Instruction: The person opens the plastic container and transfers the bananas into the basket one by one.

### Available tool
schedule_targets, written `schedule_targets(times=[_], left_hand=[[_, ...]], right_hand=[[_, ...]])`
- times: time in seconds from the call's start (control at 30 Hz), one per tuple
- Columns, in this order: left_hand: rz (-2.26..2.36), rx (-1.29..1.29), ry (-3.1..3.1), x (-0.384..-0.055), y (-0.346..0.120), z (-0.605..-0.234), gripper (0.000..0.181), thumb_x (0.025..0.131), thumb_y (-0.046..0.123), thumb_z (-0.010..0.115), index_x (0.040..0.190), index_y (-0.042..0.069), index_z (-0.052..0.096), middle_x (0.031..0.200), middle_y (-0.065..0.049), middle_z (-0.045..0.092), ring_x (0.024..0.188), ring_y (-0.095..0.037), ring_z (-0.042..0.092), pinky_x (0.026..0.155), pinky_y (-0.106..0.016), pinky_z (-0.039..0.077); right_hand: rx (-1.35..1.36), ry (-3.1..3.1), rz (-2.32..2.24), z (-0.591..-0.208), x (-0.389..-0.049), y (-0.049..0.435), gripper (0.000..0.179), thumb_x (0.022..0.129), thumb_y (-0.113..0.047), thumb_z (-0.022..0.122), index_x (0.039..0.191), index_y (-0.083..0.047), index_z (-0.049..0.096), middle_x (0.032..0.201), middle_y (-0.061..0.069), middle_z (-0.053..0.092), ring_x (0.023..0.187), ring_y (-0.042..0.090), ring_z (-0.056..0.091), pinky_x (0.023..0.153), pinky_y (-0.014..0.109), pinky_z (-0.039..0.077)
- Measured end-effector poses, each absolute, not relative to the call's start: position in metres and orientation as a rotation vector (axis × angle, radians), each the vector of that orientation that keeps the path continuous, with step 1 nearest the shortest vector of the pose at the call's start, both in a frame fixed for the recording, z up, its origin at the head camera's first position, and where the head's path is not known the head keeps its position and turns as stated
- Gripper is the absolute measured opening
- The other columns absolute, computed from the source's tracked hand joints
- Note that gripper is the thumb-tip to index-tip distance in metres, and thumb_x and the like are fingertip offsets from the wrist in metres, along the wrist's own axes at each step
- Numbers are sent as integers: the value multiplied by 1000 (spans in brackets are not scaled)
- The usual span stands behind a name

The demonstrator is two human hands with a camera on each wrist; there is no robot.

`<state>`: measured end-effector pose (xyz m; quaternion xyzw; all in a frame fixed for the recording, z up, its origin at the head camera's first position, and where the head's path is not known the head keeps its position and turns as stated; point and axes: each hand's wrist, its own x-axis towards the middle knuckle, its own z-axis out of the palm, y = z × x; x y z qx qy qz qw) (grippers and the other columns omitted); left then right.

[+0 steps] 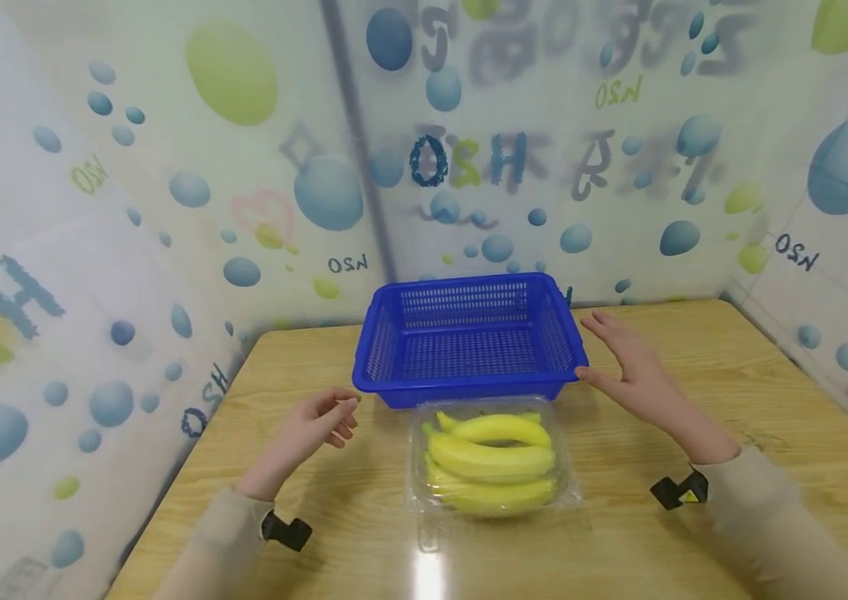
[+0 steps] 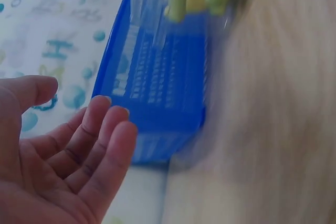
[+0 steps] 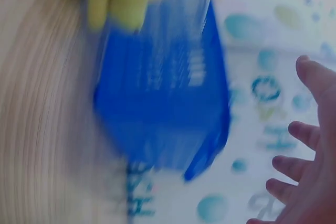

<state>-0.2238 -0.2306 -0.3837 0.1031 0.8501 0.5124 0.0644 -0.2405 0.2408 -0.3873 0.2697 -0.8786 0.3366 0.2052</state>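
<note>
A clear plastic container [image 1: 418, 492] with several yellow bananas [image 1: 491, 457] in it rests on the table, right in front of a blue plastic basket [image 1: 461, 383]. My left hand [image 1: 321, 421] hovers left of the basket's front corner, fingers loosely bent and holding nothing. On the other side, my right hand [image 1: 634, 375] is beside the basket's right edge with its fingers spread, the thumb tip right at the rim in the head view. Both wrist views show relaxed, bare palms near the basket, which is blurred in the right wrist view.
The wooden table [image 1: 656, 533] reaches back to a wall covering [image 1: 469, 233] printed with blue and green bubbles and mirrored letters. Side panels of the same print stand to the left and right. Each wrist wears a black strap with a small device [image 1: 286, 531].
</note>
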Motion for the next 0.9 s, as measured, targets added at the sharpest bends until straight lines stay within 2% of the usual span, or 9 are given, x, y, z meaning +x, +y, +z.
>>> schedule_targets(times=[0.13, 0.27, 0.37, 0.47, 0.6, 0.7, 0.8, 0.9], left_hand=[[1638, 310, 2403, -215, -214, -395, 46, 100, 29, 54, 127, -7, 51, 87, -13, 61, 74, -27, 64, 65, -38, 57], [1691, 329, 2264, -212, -200, -410, 49, 100, 29, 53, 132, -7, 44, 87, -13, 60, 75, -26, 63, 66, -42, 57], [1728, 320, 2178, -210, -191, -419, 50, 100, 29, 52, 135, -5, 40, 87, -13, 61, 76, -24, 63, 67, -42, 57], [1758, 284, 2103, -208, -183, -426, 50, 100, 29, 53, 136, -3, 40, 88, -12, 62, 76, -21, 64, 67, -40, 57], [1800, 263, 2003, -208, -175, -435, 52, 98, 30, 53, 136, -3, 39, 90, -8, 62, 77, -18, 64, 68, -38, 57], [1871, 244, 1910, -208, -171, -441, 54, 98, 29, 53, 136, -5, 36, 89, -3, 59, 77, -14, 62, 69, -36, 56], [1965, 210, 1805, -207, -170, -448, 47, 99, 27, 51, 131, -3, 37, 87, 0, 57, 75, -11, 60, 68, -32, 55], [2042, 198, 1702, -207, -170, -453, 30, 100, 24, 49, 121, 4, 42, 86, 1, 56, 74, -11, 58, 67, -29, 54]], right_hand=[[828, -2368, 918, -383, -223, 218, 68, 87, -26, 72, 145, -8, 42, 150, 22, 33, 139, 45, 23, 102, 70, 21], [939, -2280, 865, -380, -206, 198, 62, 90, -40, 67, 141, -8, 48, 149, 18, 38, 136, 41, 30, 100, 64, 26], [985, -2289, 846, -379, -195, 184, 62, 89, -41, 68, 140, -11, 50, 149, 13, 39, 135, 38, 33, 99, 67, 24], [1000, -2385, 850, -378, -185, 172, 66, 85, -34, 74, 142, -16, 48, 151, 9, 36, 137, 35, 31, 101, 73, 16], [1013, -2538, 804, -380, -177, 158, 72, 84, -42, 73, 146, -20, 44, 155, 5, 30, 140, 32, 29, 102, 76, 9], [1039, -2628, 751, -383, -174, 148, 76, 83, -49, 70, 148, -25, 39, 156, 6, 27, 140, 33, 28, 101, 77, 9], [1092, -2688, 729, -387, -172, 137, 78, 83, -53, 69, 150, -29, 35, 157, 7, 25, 140, 33, 27, 101, 77, 9], [1143, -2717, 696, -390, -168, 126, 81, 82, -57, 67, 151, -30, 33, 157, 8, 25, 141, 32, 27, 101, 77, 9]])
